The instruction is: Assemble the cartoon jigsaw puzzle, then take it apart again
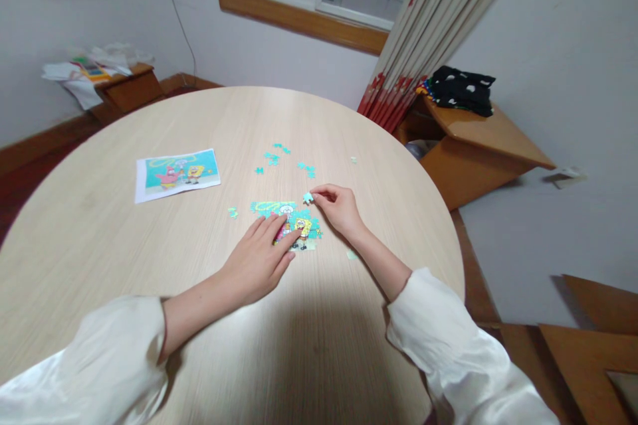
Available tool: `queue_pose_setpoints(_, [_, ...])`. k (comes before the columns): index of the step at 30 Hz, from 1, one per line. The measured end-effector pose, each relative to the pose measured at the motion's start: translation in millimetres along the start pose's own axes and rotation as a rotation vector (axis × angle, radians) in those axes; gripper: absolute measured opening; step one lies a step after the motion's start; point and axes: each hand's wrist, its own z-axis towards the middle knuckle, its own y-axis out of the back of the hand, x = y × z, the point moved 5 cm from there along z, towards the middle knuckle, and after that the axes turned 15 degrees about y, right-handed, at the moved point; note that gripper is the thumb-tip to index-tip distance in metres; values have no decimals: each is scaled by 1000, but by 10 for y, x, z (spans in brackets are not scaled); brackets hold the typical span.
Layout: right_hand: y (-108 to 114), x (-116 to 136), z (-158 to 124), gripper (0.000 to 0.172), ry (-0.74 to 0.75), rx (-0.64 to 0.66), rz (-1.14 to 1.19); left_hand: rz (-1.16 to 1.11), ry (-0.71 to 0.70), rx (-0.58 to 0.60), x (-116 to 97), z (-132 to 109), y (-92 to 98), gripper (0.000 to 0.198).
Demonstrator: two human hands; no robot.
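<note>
A partly assembled cartoon jigsaw puzzle (279,210) lies in the middle of the round wooden table (149,246). My left hand (259,255) rests flat on its lower left part, fingers stretched out. My right hand (339,206) pinches a small teal puzzle piece (308,198) just above the puzzle's upper right corner. Several loose teal pieces (273,158) lie scattered farther back, and another loose piece (232,212) sits left of the puzzle.
A printed reference picture (177,174) lies on the table to the left. A pale piece (351,255) sits beside my right wrist. Low wooden furniture (478,139) with dark cloth (461,89) stands right; a curtain (423,33) hangs by the window.
</note>
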Motion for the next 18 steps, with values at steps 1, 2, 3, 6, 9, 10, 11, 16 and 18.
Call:
queue_pose_setpoints(1, [-18,4,-11,9,-9,-9,10,3,0,0,1,0,-2,37])
queue_pose_setpoints(2, [-37,9,-23,9,-16,-13,15,4,1,0,2,0,-5,37])
queue_pose_setpoints(3, [-57,16,-36,9,-20,-12,14,1,3,1,3,-1,-8,37])
queue_pose_setpoints(6, [-102,41,-70,10,-19,14,-21,-29,8,-1,4,-2,-8,37])
queue_pose_setpoints(9, [-113,62,-82,11,-20,45,-67,-24,4,0,0,-2,-6,37])
queue_pose_setpoints(10, [-110,68,-81,11,-22,53,-78,-10,0,3,-1,-2,-6,37])
queue_pose_setpoints(11, [-104,72,-78,12,-24,58,-87,4,-4,6,-3,-2,-7,37])
queue_pose_setpoints(16, [-66,86,-58,11,-19,90,-89,-1,-9,7,2,-4,-6,37])
queue_pose_setpoints(18, [-51,80,-54,9,-29,102,-82,-13,-5,4,3,-5,-5,37])
